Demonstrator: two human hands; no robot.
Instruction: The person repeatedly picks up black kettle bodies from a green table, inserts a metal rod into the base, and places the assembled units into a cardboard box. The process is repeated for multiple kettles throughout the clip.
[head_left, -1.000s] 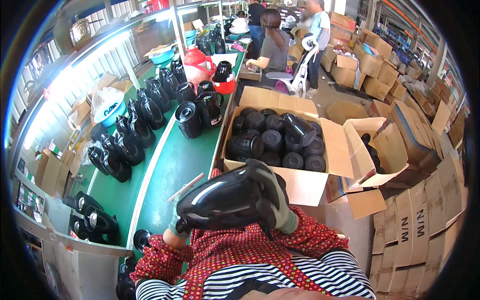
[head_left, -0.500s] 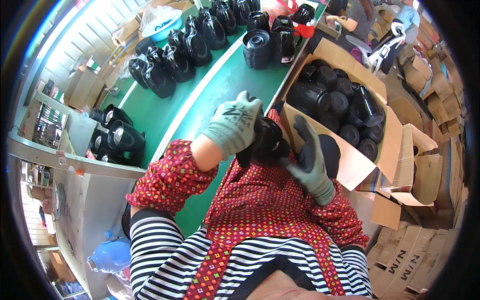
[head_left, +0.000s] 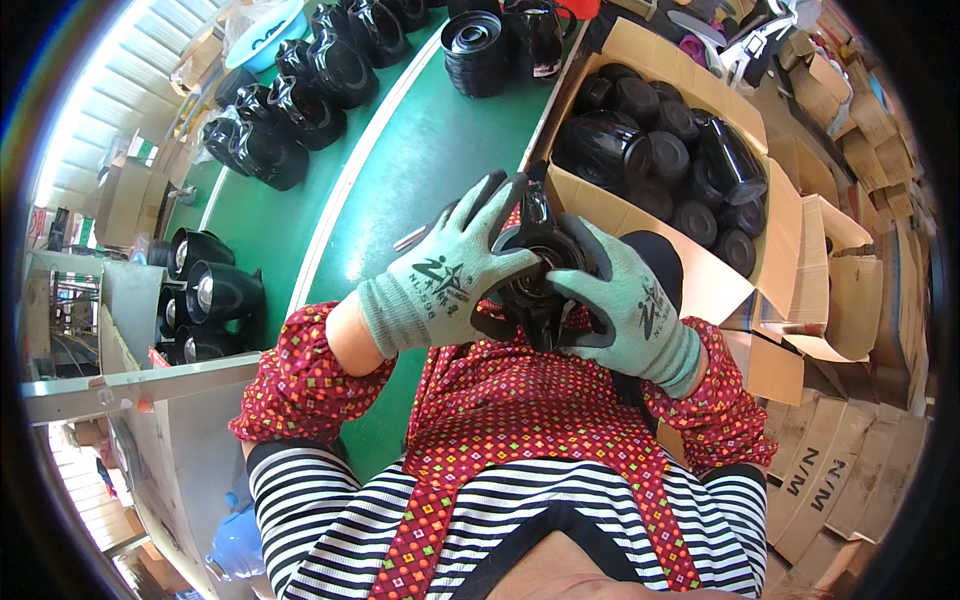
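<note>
Both hands work at the mouth of a glossy black, hard-looking jug [head_left: 537,305], upright or tilted I cannot tell, at the centre of the clock. The left hand [head_left: 440,275] and right hand [head_left: 630,310], in pale green knit gloves with dark-coated fingers, grasp it from nine and three o'clock, thumbs at the round rim. Such smooth curves seem to call for a steady two-handed grip. A brown corrugated carton [head_left: 695,275] of rounded black vessels stands at one o'clock; a smooth green worktop [head_left: 385,195] spreads toward eleven.
</note>
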